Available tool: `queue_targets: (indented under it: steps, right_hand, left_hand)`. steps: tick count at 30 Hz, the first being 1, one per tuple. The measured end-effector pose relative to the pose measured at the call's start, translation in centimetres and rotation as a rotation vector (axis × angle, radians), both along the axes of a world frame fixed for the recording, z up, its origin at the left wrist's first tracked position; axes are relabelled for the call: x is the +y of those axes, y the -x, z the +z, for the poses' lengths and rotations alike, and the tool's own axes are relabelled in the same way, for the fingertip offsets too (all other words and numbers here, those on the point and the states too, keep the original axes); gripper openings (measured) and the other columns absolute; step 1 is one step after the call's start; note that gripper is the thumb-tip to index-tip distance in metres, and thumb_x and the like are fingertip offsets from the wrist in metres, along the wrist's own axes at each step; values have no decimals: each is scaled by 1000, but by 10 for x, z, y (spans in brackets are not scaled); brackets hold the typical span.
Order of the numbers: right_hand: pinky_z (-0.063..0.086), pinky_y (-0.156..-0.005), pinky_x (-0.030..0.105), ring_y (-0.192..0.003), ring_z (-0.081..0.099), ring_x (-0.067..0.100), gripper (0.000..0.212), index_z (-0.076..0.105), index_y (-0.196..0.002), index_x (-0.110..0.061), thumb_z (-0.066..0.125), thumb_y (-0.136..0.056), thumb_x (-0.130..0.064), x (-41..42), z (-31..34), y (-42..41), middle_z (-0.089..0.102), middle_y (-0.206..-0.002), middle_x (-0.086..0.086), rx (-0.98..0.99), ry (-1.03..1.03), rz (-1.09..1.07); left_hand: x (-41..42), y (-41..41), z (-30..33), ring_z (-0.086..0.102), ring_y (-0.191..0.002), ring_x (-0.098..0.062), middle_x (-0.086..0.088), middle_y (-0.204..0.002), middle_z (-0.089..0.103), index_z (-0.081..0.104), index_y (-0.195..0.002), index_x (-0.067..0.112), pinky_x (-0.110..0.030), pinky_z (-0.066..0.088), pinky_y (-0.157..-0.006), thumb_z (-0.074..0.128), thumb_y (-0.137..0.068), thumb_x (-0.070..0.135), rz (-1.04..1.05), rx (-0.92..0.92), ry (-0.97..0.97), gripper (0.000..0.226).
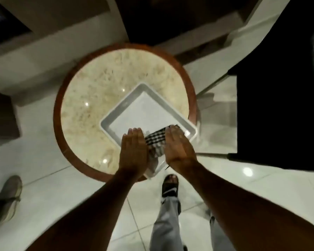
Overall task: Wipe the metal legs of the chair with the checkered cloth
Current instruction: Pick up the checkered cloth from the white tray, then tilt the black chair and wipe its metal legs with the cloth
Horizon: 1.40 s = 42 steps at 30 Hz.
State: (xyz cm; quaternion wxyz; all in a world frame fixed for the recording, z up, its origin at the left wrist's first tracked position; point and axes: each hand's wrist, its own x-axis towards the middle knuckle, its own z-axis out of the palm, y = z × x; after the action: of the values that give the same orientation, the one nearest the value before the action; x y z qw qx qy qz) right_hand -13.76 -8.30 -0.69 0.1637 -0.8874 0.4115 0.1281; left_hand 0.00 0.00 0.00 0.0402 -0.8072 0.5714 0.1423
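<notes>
A pale tiled floor point(53, 196) is gleaming under dim light, and a round stone-topped table point(98, 98) with a wooden rim is standing in the middle of it. From the head camera, a white tray point(145, 109) is sitting on the table's near right side, overhanging the edge a little. The checkered cloth point(155, 140) is lying in the tray's near corner, folded or bunched. The left hand point(133, 153) and right hand point(178, 147) are hovering flat on either side of it, fingers extended and together, gripping nothing. The cloth looks light, soft and limp; it will probably sag, so pinching a bunched fold in the middle should work best. A dark chair point(279, 98) is waiting to the right, its thin metal legs point(212, 86) showing, untouched.
</notes>
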Motion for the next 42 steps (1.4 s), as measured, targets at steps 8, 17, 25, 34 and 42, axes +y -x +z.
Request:
queue_targets:
  steps: [8,17,25,34,42]
  right_hand:
    - [54,-80,41,-98,63,38,31,58,-108,1,49,-79,-4,-30,-23,-26,66,-106,21,11,44,-352]
    - [60,-70,34,-78,69,24,23,61,-81,-18,68,-62,-7,-66,20,24,70,-83,2,-413,-468,-606]
    - [41,-53,10,-66,59,2,24,60,-81,-31,76,-70,-18,-1,95,234,63,-70,-13,-754,-439,-797]
    - [51,-63,6,-81,67,-7,40,56,-98,-42,72,-81,-10,32,44,490,69,-89,-29,-1074,-277,-1318]
    - [30,-97,24,-123,42,26,63,50,-134,-16,76,-78,-30,3,-60,614,53,-130,9,-773,59,-1585]
  left_hand:
    - [-36,10,-26,65,-102,-37,-17,-114,67,36,-140,4,-50,51,-93,65,-84,39,146,75,-164,73]
    - [-52,2,28,62,-73,-22,-3,-75,66,60,-77,20,-28,45,-65,65,-87,10,470,721,-169,15]
    - [-29,163,108,66,-77,-7,8,-82,72,59,-98,15,-22,53,-70,60,-93,12,158,1089,-242,6]
    - [-48,451,54,73,-102,-30,-9,-111,76,61,-110,36,-49,62,-83,81,-72,29,318,1231,-235,43]
    - [-108,600,-26,75,-89,-11,6,-98,78,63,-107,27,-22,59,-70,76,-77,-1,53,1126,-263,43]
